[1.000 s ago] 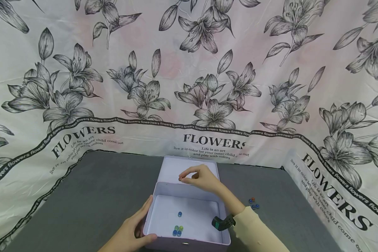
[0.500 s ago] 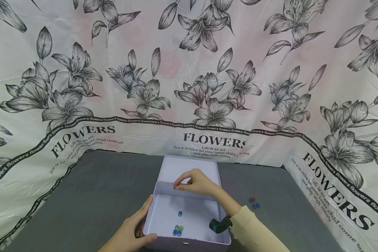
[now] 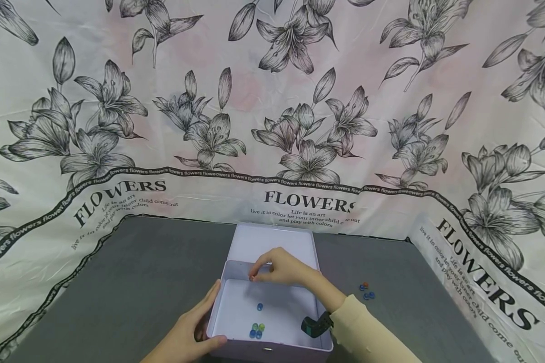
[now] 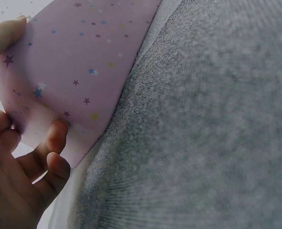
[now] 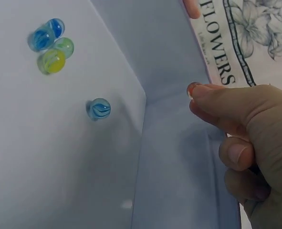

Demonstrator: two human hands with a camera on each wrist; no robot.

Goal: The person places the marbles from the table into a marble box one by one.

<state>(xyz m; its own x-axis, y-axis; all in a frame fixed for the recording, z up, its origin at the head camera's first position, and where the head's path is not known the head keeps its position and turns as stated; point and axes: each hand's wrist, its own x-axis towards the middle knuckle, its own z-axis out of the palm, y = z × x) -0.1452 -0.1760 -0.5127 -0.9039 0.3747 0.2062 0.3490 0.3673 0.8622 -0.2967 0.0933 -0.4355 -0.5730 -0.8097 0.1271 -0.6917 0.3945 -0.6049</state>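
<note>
Right hand (image 3: 282, 268) over the far left part of the box (image 3: 233, 302), thumb and index finger pinching an orange marble (image 5: 192, 88); hold is narrow, other fingers folded in toward the palm in the right wrist view. Marble shows only in part at the fingertips, above the box floor, inside the line of the walls. Left hand (image 3: 192, 322) spread wide round the box's near left corner, gripping it: thumb at the near rim, fingers along the outer left wall. Left wrist view has that outside wall lilac with small coloured stars, a couple of fingers bent. Box lies open, lid (image 3: 272, 237) folded back on the far side. On its pale floor, a lone blue marble (image 5: 99, 109) sits left of the middle, apart from a tight group near the front wall: two blue marbles (image 5: 41, 38), a green marble (image 5: 65, 46) and a yellow marble (image 5: 54, 61). Right of the box, on the dark grey table cover (image 3: 163, 272), another orange marble (image 3: 365, 285) lies with three blue ones, close together. Right wrist wears a black band (image 3: 315, 325), pale yellow sleeve (image 3: 368, 330) behind it. Floral cloth (image 3: 300, 131) printed "FLOWERS" hangs behind and along the sides.
</note>
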